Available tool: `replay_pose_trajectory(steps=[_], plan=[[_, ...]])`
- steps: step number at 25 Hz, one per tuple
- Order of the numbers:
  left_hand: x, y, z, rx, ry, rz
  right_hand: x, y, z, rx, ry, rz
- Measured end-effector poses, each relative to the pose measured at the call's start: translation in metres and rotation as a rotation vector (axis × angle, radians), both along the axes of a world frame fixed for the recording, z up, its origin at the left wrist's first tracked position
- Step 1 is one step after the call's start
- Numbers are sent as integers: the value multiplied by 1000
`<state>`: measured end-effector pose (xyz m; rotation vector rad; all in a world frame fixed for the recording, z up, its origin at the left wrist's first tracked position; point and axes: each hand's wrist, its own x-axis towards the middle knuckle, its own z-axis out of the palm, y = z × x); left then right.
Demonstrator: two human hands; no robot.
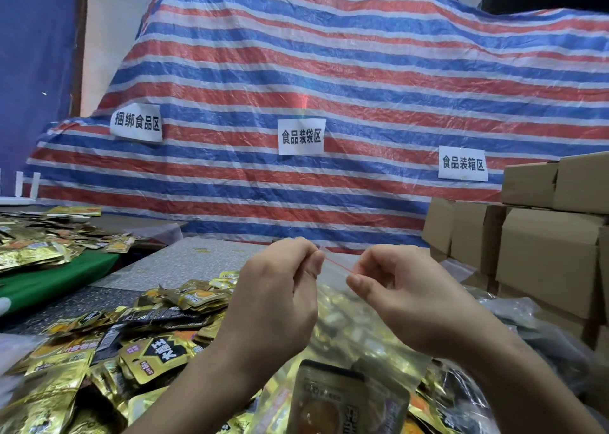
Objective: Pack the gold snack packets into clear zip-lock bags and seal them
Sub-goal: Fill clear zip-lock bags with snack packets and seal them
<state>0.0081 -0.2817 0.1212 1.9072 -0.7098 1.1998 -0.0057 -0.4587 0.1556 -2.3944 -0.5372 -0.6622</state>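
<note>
Clear zip-lock bag full of gold snack packets, lower centre | limp, slippery film | left hand and right hand pinch red zip strip | grip the stiffer strip

Bare tabletop open ahead; cardboard boxes block right

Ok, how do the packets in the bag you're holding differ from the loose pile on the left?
The bagged packets sit inside the clear zip-lock bag, blurred behind its plastic; the loose pile lies bare on the table, print sharp. The bagged ones hang lifted between the left hand and right hand, which pinch the red zip strip; the loose pile is untouched and sprawls wide. Both are the same gold foil packets.
</note>
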Motion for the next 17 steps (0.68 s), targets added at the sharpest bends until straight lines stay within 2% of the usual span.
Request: replay_pose_trajectory(steps=[7, 11, 14, 17], plan=[[0, -2, -3, -12, 38, -12, -5, -22, -8, 2, 32, -23], [7, -1, 2, -105, 265, -240, -3, -22, -4, 42, 14, 4], [7, 1, 2, -102, 442, -379, -6, -20, -1, 63, 3, 24], [5, -1, 0, -145, 436, -435, -10, -21, 2, 53, 92, 53]])
